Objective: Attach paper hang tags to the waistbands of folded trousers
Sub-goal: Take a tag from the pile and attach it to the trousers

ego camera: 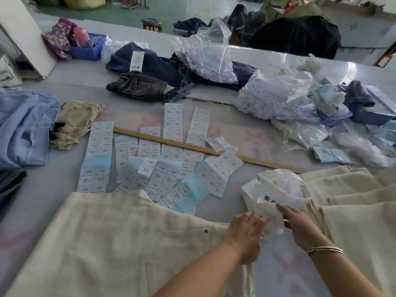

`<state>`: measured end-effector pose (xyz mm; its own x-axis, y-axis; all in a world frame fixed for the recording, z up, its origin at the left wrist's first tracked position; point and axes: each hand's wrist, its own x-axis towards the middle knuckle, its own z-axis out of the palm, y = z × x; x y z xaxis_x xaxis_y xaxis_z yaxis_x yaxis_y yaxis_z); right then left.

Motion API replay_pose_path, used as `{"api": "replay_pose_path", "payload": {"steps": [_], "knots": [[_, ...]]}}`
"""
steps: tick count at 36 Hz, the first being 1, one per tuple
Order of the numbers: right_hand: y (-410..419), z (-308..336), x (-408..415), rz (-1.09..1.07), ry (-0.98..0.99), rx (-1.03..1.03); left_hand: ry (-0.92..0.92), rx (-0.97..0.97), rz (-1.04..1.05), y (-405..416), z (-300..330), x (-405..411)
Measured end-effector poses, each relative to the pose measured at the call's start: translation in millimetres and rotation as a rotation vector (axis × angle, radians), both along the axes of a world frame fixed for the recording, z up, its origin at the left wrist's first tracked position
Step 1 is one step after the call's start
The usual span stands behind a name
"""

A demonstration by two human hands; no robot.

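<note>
Hands (267,228) both gripping plastic bag of hang tags (276,202), cream trousers (120,243) alongside on table (42,189)

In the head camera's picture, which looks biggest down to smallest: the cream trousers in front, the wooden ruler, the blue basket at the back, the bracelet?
1. Cream trousers, though nearest the camera.
2. Wooden ruler, long but thin.
3. Blue basket, far off, so truly larger than it looks.
4. Bracelet.

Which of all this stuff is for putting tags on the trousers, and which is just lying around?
For the job:
- cream trousers
- bag of tags, which both hands are on: left, right
- label sheets
- stack of cream trousers

Just lying about:
- wooden ruler
- dark jeans
- blue basket
- light blue clothes
</note>
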<state>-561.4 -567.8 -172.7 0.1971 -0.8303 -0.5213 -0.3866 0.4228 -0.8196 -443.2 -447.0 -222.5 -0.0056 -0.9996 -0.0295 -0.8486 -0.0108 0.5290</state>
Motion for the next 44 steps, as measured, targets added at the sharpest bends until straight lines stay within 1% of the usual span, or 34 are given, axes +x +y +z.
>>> {"api": "replay_pose_path", "payload": {"steps": [2,3,4,5,6,7,8,9,10,11,12,13,14,15,16,18,19,20,21,23,24,26,28,29,31,34,37,39,44], "knots": [[3.4,10.6,-1.3,-0.082,-0.043,-0.205,-0.022,0.086,-0.043,-0.9,1.3,-1.4],[7.1,17.2,-1.0,-0.107,-0.077,-0.329,0.0,0.109,-0.061,-0.5,3.5,-1.7],[13.3,24.9,0.6,-0.111,-0.102,-0.453,0.055,0.105,-0.051,-0.7,6.3,-2.2],[21.2,32.5,4.0,-0.09,-0.104,-0.583,0.177,0.08,-0.002,-0.1,10.7,-2.7],[31.2,39.2,8.9,-0.037,-0.093,-0.717,0.366,0.044,0.084,1.8,17.6,-0.4],[42.7,44.1,15.5,0.053,-0.069,-0.852,0.633,0.02,0.203,7.1,27.9,5.0],[55.7,47.3,23.5,0.172,-0.037,-0.979,0.968,0.029,0.327,15.0,40.0,13.0],[69.6,48.7,33.0,0.308,0.006,-1.087,1.256,0.058,0.402,23.7,47.7,23.5],[83.3,48.3,43.5,0.445,0.064,-1.188,1.455,0.081,0.436,32.6,50.5,37.0],[96.0,46.8,55.3,0.581,0.112,-1.286,1.606,0.092,0.441,41.3,49.4,53.5],[107.5,44.8,67.8,0.713,0.147,-1.367,1.718,0.089,0.462,51.4,47.8,71.6],[119.0,42.4,80.4,0.843,0.172,-1.426,1.778,0.105,0.486,62.0,46.5,90.4],[128.9,39.5,93.4,0.965,0.184,-1.458,1.776,0.134,0.517,72.3,46.6,108.9],[137.9,36.2,106.9,1.074,0.176,-1.457,1.728,0.151,0.56,83.0,46.1,126.2],[145.5,32.8,120.5,1.163,0.151,-1.422,1.641,0.147,0.613,93.9,45.3,143.0],[155.7,29.8,150.7,1.254,0.079,-1.309,1.478,0.04,0.753,115.8,41.4,175.1],[158.0,30.3,168.4,1.243,0.027,-1.245,1.412,-0.026,0.811,125.5,39.4,193.3],[158.5,32.3,188.1,1.199,-0.035,-1.18,1.308,-0.094,0.876,134.4,38.5,212.8],[157.7,35.8,209.8,1.138,-0.092,-1.123,1.161,-0.147,0.951,142.1,37.3,232.3],[151.0,40.9,257.5,1.017,-0.146,-1.054,0.806,-0.167,1.055,155.0,32.4,270.6],[145.9,41.2,283.4,0.982,-0.134,-1.036,0.643,-0.152,1.068,160.3,28.8,288.0],[134.7,37.7,335.6,1.004,-0.027,-1.008,0.376,-0.081,1.017,166.8,18.4,313.5],[124.2,26.4,383.6,1.099,0.128,-1.007,0.135,0.059,0.883,167.6,7.6,327.8],[120.9,19.9,403.9,1.162,0.206,-1.014,0.028,0.099,0.821,166.1,0.8,332.1],[118.1,5.9,435.1,1.313,0.354,-1.023,-0.137,0.118,0.713,160.4,-12.8,336.6],[119.1,-18.0,459.3,1.491,0.516,-1.06,-0.275,0.182,0.571,152.4,-28.6,343.6],[117.6,-42.1,461.7,1.541,0.625,-1.059,-0.322,0.228,0.531,148.7,-37.6,350.1],[115.3,-52.5,458.3,1.538,0.656,-1.065,-0.338,0.229,0.531,148.6,-43.0,351.0],[113.4,-61.4,450.2,1.561,0.653,-1.185,-0.288,0.162,0.603,149.3,-48.4,342.2]]}}
